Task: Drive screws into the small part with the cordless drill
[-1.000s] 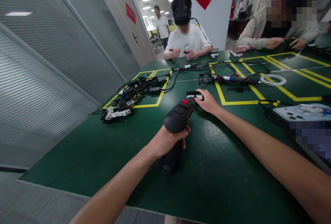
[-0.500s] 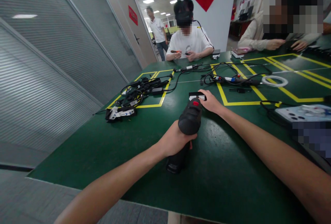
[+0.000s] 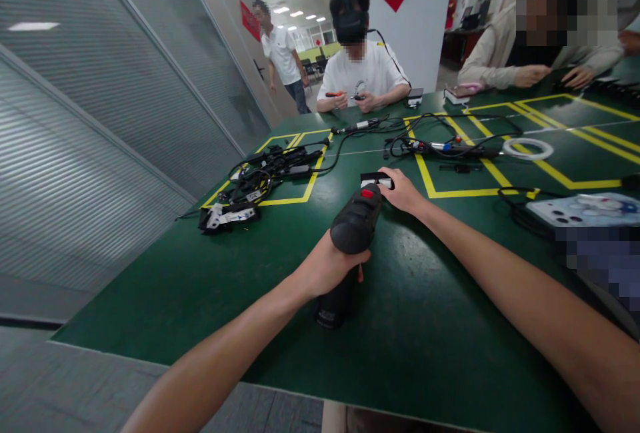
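Note:
A black power drill (image 3: pixel 354 220) with a red switch on top points away from me over the green table. My left hand (image 3: pixel 333 266) is closed around its handle. Beyond the drill's front end lies a small black and white block (image 3: pixel 376 178). My right hand (image 3: pixel 400 190) grips the block at its right side, fingers on its edge. The drill's body hides the tip and how it meets the block.
Bundled black cables (image 3: pixel 270 170) and a black and white part (image 3: pixel 227 217) lie at left. Further off are a cabled tool (image 3: pixel 450 149), a white ring (image 3: pixel 528 148) and a phone (image 3: pixel 583 210) at right. People sit across the green table (image 3: pixel 200 300); another person walks behind.
The view has shifted slightly. The drill, with my left hand on it, has moved a little to the left and tilted more. A person in the background has moved left.

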A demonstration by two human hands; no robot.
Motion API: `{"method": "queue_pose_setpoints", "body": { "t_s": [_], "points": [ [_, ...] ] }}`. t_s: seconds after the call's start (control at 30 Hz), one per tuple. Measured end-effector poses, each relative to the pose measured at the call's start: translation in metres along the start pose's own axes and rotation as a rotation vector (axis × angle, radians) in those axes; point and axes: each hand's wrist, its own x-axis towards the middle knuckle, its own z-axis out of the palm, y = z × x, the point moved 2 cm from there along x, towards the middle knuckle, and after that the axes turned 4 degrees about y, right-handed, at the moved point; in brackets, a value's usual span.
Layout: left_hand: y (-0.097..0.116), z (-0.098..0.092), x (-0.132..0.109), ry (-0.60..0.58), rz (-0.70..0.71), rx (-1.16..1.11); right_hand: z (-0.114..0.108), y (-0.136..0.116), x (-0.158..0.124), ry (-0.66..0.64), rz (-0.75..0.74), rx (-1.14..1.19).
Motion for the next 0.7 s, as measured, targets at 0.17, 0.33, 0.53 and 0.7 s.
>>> {"method": "queue_pose_setpoints", "body": {
  "t_s": [0.17, 0.33, 0.53, 0.7],
  "points": [
    [0.0086, 0.0007, -0.002, 0.01, -0.029, 0.015, -0.0005, 0.0002, -0.0007, 0.0, -0.002, 0.003],
    [0.0112, 0.0011, -0.0031, 0.004, -0.059, 0.044, -0.0003, 0.0012, -0.0007, -0.004, -0.01, -0.008],
    [0.0066, 0.0006, -0.0011, 0.012, -0.047, 0.042, 0.0009, 0.0025, -0.0002, 0.002, -0.015, -0.008],
    [0.0014, 0.0002, -0.0003, 0.003, -0.02, 0.03, 0.0008, 0.0024, -0.0001, 0.003, -0.002, 0.001]
  ]
}}
